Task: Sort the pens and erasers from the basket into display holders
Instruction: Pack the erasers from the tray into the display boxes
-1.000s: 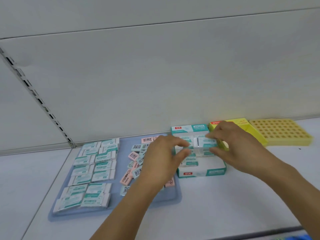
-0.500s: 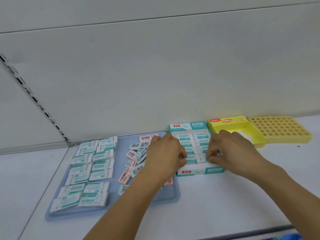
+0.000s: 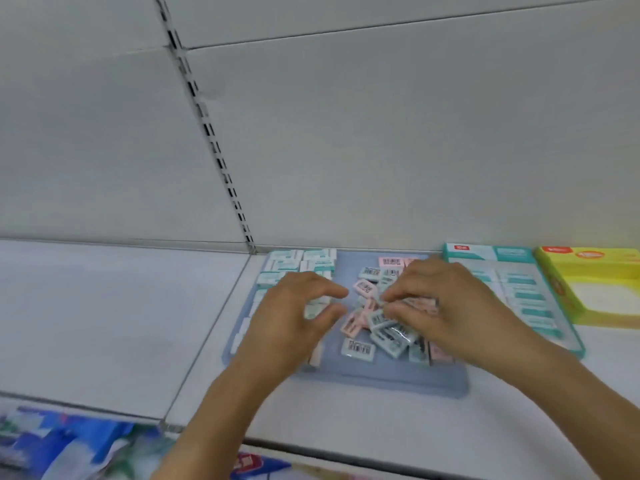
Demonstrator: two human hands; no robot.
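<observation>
White shelf [image 3: 104,323], slotted back panel [image 3: 381,133]

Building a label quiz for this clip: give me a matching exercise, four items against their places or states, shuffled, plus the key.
Column 1:
1. left hand
2. right hand
3. teal display box
4. yellow box

Column 2:
A. far right edge of the shelf, mostly empty inside
B. over the neat rows of white-and-teal erasers on the blue tray
C. directly right of the tray, filled with rows of erasers
D. fingertips pinching in the loose pile of pink and teal erasers

Pairs: 1-B, 2-D, 3-C, 4-A
</observation>
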